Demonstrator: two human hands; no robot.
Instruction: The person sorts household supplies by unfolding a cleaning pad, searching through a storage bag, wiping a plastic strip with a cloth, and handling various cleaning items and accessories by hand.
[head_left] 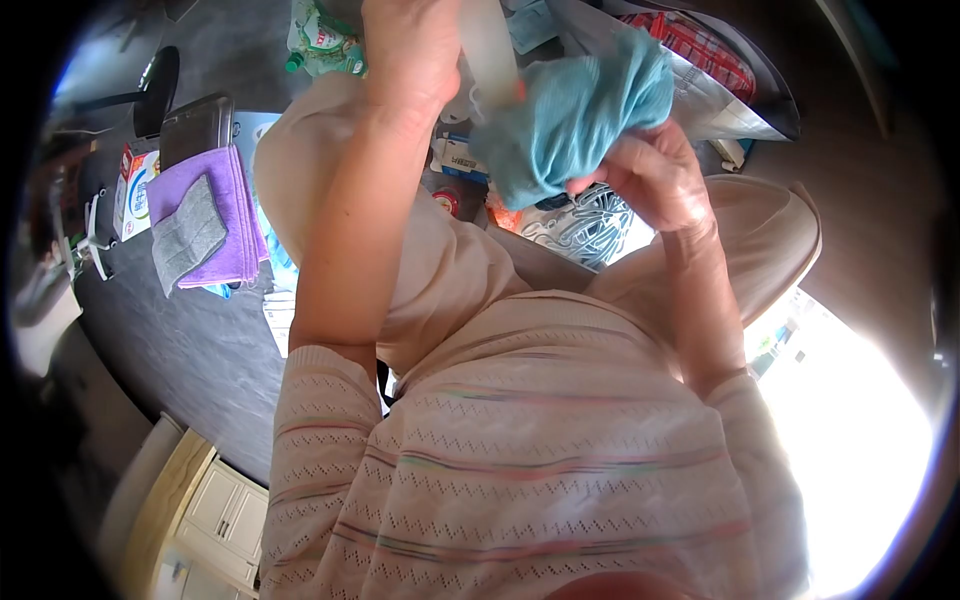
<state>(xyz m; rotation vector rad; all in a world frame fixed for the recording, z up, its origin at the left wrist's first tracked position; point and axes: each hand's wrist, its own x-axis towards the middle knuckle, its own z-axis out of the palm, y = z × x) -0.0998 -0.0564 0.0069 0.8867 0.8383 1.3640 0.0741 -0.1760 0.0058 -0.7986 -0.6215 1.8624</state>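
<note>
My right hand (660, 180) grips a crumpled teal ribbed cloth (580, 115), thumb and fingers closed on its lower right edge. My left hand (415, 50) is raised at the top edge of the view, where its fingers are cut off. Right beside it is a blurred, translucent whitish thing (490, 55), which touches or overlaps the cloth's left side. I cannot make out whether the left hand holds it. Below the cloth, between my legs, lies a bundle of grey-white cords or hangers (590, 225).
On the dark floor at left, a grey cloth (190, 235) lies over a folded purple towel (230, 200), next to a white-and-red box (137, 190). Green-capped packages (325, 40) stand at the top. A silver bag (720, 100) with red plaid fabric (700, 50) is at upper right.
</note>
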